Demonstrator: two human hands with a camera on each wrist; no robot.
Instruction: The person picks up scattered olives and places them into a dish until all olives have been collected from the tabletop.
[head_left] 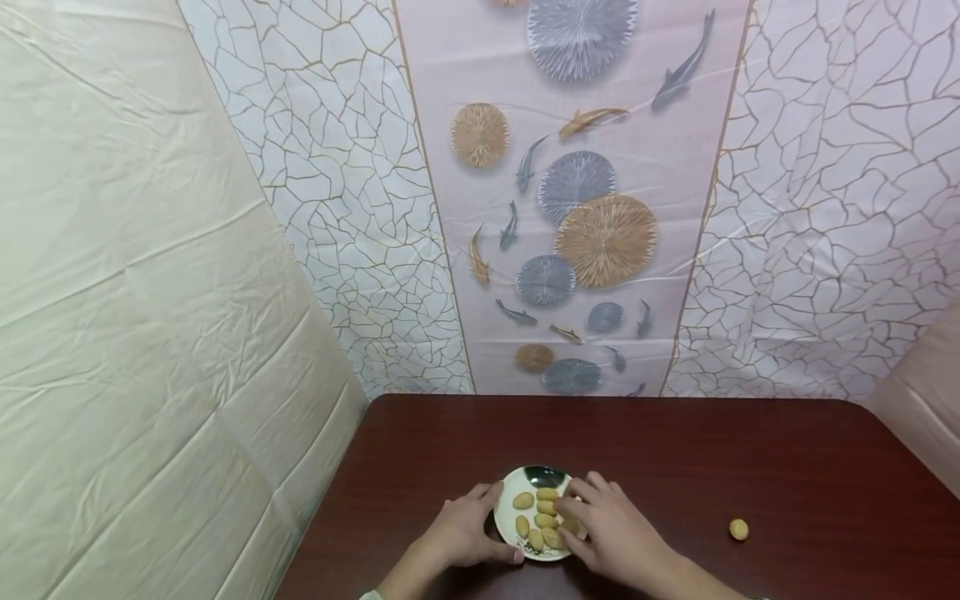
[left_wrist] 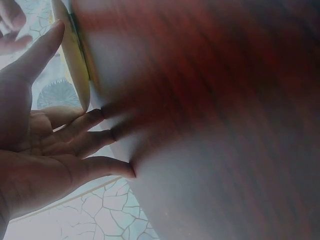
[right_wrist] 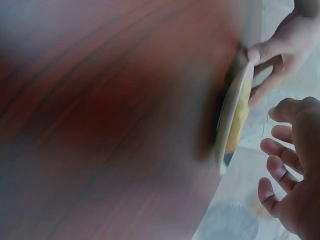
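A small round plate (head_left: 507,500), white with a dark patch at its far side, stands on the table. Several oval yellow-brown pieces (head_left: 522,527), like nuts or small fruits, lie in it; their exact kind is unclear. My left hand (head_left: 468,531) holds the plate's left rim between thumb and forefinger. In the left wrist view the other fingers (left_wrist: 97,140) spread out below the rim. Over the plate's right side hovers my right hand (head_left: 611,529), its fingers loosely bent above the pieces. In the right wrist view these fingers (right_wrist: 282,150) hold nothing.
One more yellow-brown piece (head_left: 738,529) lies by itself on the dark red table (head_left: 637,442), to the right of the right hand. A patterned cloth (head_left: 555,325) hangs behind the far edge, and a pale cloth wall (head_left: 187,333) stands at the left.
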